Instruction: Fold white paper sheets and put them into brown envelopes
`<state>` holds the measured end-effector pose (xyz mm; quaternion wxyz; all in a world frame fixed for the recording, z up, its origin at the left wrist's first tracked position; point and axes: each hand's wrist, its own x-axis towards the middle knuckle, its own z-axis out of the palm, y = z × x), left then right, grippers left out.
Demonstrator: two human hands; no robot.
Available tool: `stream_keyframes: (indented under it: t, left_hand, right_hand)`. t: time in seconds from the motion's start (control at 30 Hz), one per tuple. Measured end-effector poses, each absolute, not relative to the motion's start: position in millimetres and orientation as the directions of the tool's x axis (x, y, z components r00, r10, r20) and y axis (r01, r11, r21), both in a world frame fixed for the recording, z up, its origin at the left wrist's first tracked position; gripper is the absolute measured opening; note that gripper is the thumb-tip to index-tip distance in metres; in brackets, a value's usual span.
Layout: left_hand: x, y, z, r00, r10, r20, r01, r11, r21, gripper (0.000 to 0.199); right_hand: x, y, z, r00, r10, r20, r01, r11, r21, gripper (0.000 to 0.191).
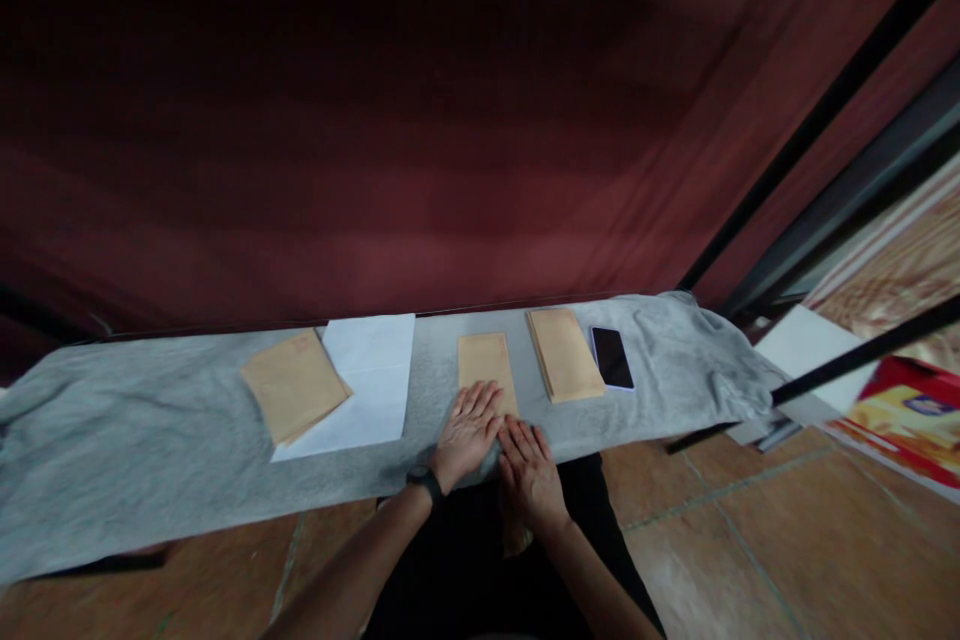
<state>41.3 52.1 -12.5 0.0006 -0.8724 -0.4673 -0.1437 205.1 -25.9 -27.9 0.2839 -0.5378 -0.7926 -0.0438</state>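
A single brown paper envelope (484,357) lies lengthwise on the grey cloth in front of me. My left hand (471,428) rests flat on its lower left part, fingers stretched out and a dark watch on the wrist. At the envelope's near end, beside the cloth's front edge, my right hand (532,472) lies palm down with its fingers extended. The hands nearly touch and hide the envelope's near end. Below the right hand shows a tan piece that I cannot make out. To the right sits a neat stack of brown envelopes (566,355).
A phone (613,358) lies right of the stack. On the left, more brown envelopes (295,382) overlap white paper (373,375). Grey cloth (180,420) covers the narrow bench against a dark red panel (450,170). A red box (911,415) stands at the far right.
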Motion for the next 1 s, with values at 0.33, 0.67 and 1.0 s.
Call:
stream_keyframes:
  t: [0.33,0.67,1.0]
  left_hand:
    - [6,1,-10,0.612,0.753,0.241,0.75,-0.649,0.125,0.057]
    - [-6,-5,-22,0.619,0.745,0.248,0.748,-0.656,0.104,0.062]
    - [5,-3,-13,0.556,0.802,0.217,0.794,-0.59,0.149,0.054]
  right_hand:
    - [232,-30,-32,-0.291,0.838,0.461,0.871,0.432,-0.235,0.047]
    - [189,-30,-26,-0.3,0.854,0.425,0.853,0.44,-0.281,0.044]
    - [203,-25,-28,-0.294,0.828,0.478,0.852,0.454,-0.262,0.045]
